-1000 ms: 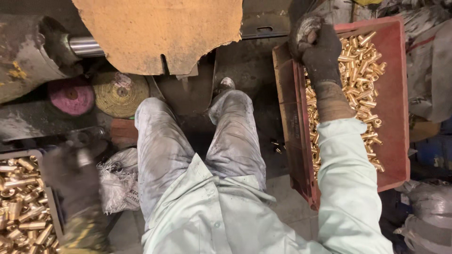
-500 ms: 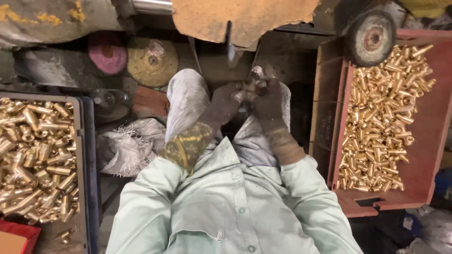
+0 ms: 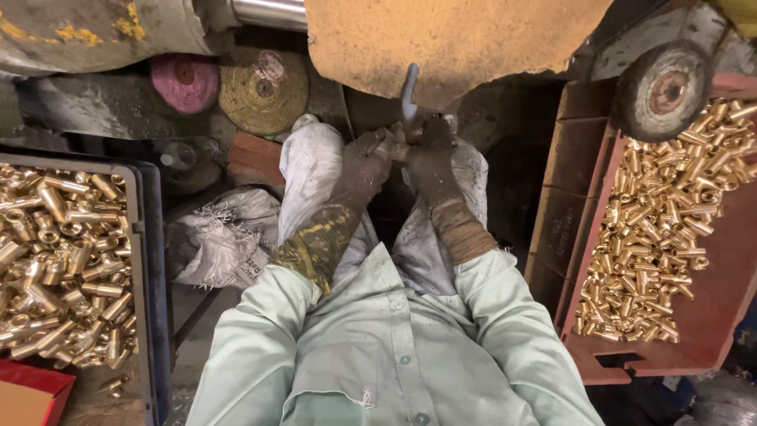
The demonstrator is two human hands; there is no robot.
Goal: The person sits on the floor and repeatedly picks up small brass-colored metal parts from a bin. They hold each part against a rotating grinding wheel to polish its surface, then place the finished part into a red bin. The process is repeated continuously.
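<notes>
I sit with both gloved hands raised together in front of my knees, right under the dusty orange guard (image 3: 449,39) of a machine. My left hand (image 3: 364,162) and my right hand (image 3: 432,158) meet on one small brass fitting (image 3: 397,146), held between the fingertips. A thin blue-grey bar (image 3: 408,88) hangs down from the guard just above the piece. The fitting is mostly hidden by the dark gloves.
A red crate (image 3: 599,347) of brass fittings lies at my right, a dark tray (image 3: 150,260) of shinier brass parts at my left. Pink (image 3: 184,81) and yellow (image 3: 264,91) buffing wheels lie on the floor, with a small wheel (image 3: 661,91) and white sack (image 3: 225,241) nearby.
My right hand came from the red crate and my left from the left tray. Both have met at the centre and risen toward the guard with the fitting.
</notes>
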